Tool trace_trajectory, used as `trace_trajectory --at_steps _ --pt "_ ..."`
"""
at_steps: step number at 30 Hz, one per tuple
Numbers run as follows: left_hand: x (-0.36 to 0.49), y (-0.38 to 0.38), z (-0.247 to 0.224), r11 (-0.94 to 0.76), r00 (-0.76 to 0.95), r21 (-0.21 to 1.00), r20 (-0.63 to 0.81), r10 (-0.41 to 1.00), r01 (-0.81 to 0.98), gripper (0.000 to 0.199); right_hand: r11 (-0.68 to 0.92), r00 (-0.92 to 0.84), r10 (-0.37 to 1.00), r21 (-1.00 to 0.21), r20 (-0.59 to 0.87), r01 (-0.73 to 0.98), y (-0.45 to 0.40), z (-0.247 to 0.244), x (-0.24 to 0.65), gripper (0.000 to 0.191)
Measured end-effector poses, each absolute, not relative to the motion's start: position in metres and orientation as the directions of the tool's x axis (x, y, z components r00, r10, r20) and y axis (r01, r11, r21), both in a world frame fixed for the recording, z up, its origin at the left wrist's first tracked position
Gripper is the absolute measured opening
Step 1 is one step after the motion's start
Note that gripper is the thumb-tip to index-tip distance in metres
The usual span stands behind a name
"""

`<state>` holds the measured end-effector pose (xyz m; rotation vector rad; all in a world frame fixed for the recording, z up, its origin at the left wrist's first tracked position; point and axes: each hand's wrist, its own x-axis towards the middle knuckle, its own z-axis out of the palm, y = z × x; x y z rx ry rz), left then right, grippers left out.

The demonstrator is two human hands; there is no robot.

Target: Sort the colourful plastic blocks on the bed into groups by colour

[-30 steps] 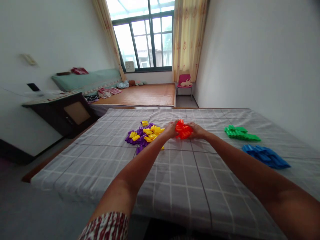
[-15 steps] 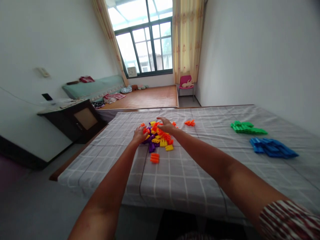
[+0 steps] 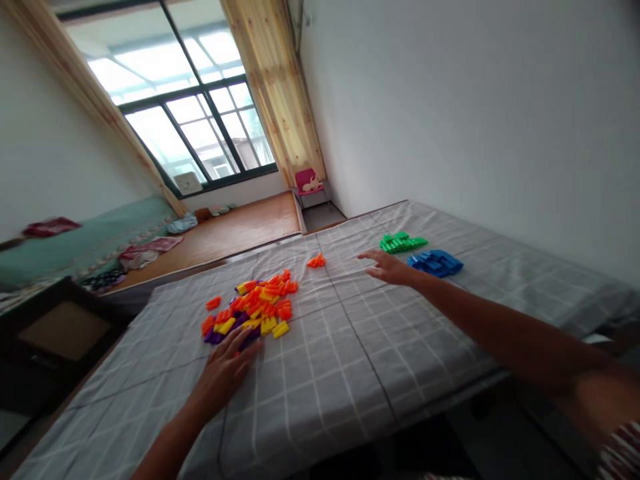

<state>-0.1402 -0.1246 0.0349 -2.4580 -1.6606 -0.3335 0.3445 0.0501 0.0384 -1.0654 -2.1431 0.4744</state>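
A mixed pile of orange, yellow and purple plastic pieces (image 3: pixel 260 300) lies on the checked cloth, left of centre. My left hand (image 3: pixel 230 360) is at the pile's near edge, fingers spread; some pieces are partly hidden behind it. My right hand (image 3: pixel 387 268) is over the cloth, fingers apart and holding nothing, just left of the blue pieces (image 3: pixel 436 263). Behind those lies a group of green pieces (image 3: pixel 401 243). A small orange cluster (image 3: pixel 316 261) sits between the pile and my right hand.
The grey checked cloth (image 3: pixel 320 373) covers the bed in front of me. Beyond it are a brown mat (image 3: pixel 245 230), a pink chair (image 3: pixel 309 183) and a window. A dark cabinet (image 3: pixel 60 333) stands at the left, and a white wall rises at the right.
The view has turned to the right. My right hand has left the pile and moved right, toward the blue and green pieces. My left hand has shifted to the pile's near side.
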Motion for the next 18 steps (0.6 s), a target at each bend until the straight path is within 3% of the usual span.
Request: trace_trajectory --at_steps 4,9,12,15,18 --pt "-0.116 -0.084 0.063 -0.358 0.338 -0.019 0.380 0.861 0.934 0.035 0.427 -0.285 0.903 -0.589 0.322 0.686 0.055 0.057 0.460 0.055" --pt "0.001 -0.042 0.078 -0.521 0.462 0.128 0.319 0.828 0.844 0.038 0.196 -0.204 0.977 -0.591 0.054 0.782 0.055 0.042 0.563 0.092" --pt "0.088 -0.018 0.064 -0.619 0.577 0.264 0.224 0.785 0.740 0.050 0.190 -0.282 0.957 -0.600 -0.062 0.777 0.057 0.023 0.582 0.108" --pt "0.169 0.007 0.043 -0.612 0.642 0.465 0.113 0.758 0.640 0.074 0.224 -0.324 0.942 -0.563 -0.083 0.795 0.066 0.013 0.581 0.117" --pt "0.233 0.033 0.029 -0.586 0.674 0.534 0.041 0.738 0.609 0.092 0.276 -0.347 0.936 -0.485 -0.062 0.830 0.077 0.013 0.571 0.118"
